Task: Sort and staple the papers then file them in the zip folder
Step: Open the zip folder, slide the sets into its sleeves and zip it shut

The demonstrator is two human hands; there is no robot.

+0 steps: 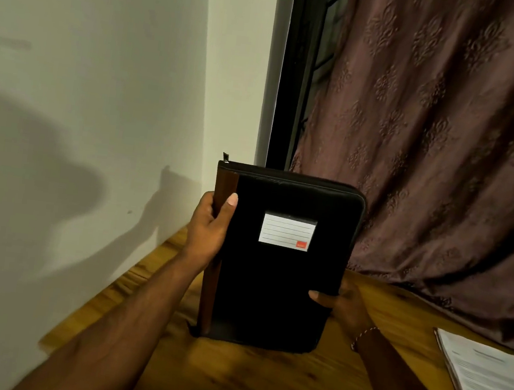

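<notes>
So, both hands are on the folder (274,278), which stands upright with its black front turned to the person, over the back corner of the wooden counter (242,381). Whether its bottom edge rests on the wood or hangs just above it, I cannot tell. The left hand (210,224) grips the spine side, high up, where a brown strip runs down the cover; its fingers curl round the edge and the thumb (230,204) lies flat on the front. The right hand (342,305) holds the opposite edge, lower down, thumb on the front and fingers hidden behind. A thin bracelet (363,336) sits on that wrist. On the cover is a white ruled label (287,232) with a small red mark in one corner. The zip looks closed along the top, and its pull (225,157) sticks up at the upper left corner. The papers (491,385) lie printed side up on the counter, well to the right of the folder. Behind are a pale wall (85,76) and a patterned brown curtain (434,135).
</notes>
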